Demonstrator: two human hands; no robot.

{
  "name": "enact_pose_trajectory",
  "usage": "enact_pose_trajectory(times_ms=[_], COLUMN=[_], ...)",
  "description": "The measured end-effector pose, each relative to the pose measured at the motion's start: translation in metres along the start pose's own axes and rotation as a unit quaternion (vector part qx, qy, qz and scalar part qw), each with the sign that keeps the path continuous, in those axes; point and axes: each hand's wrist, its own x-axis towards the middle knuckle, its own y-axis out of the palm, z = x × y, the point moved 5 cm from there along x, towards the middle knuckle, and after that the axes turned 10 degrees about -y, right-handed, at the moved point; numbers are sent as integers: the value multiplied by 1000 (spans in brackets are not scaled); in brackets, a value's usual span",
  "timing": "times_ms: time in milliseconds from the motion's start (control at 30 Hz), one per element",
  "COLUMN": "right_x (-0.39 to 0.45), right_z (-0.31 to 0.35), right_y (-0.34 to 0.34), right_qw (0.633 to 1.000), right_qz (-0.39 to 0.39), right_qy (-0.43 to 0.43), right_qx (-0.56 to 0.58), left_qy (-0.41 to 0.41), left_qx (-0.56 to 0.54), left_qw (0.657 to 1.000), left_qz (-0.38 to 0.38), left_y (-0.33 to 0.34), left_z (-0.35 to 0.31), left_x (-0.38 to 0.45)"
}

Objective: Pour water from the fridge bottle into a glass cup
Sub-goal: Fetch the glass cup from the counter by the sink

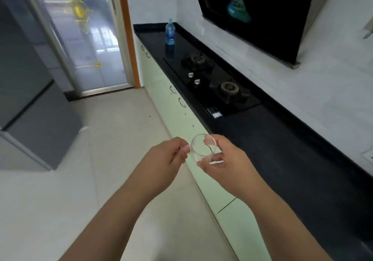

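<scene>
While both hands hold the glass cup (202, 147) above the floor (113, 139), left hand (167, 159) pinching its handle and right hand (226, 159) gripping its body, the water bottle (170, 32) stands upright on the black countertop (282, 159) beyond the gas hob (212, 83).

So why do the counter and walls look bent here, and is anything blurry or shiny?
Head view: the wide-angle lens tilts and bows the black counter and the doorway; the glass cup held in both hands is faint, being clear; the glass door glares with daylight; the far water bottle looks slightly soft.
</scene>
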Motion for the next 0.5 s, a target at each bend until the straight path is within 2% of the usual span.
enact_pose_trajectory(times_ms=[233,500], right_x=[55,143], right_z=[40,51], right_y=[57,91], right_qw=[997,987], right_qz=[58,98], right_qy=[-57,-124], right_qx=[-18,18], left_qy=[-58,-108], left_qx=[-20,-5], left_qw=[996,989], left_qz=[-58,-98], left_y=[-58,-99], left_z=[54,79], left_x=[6,54])
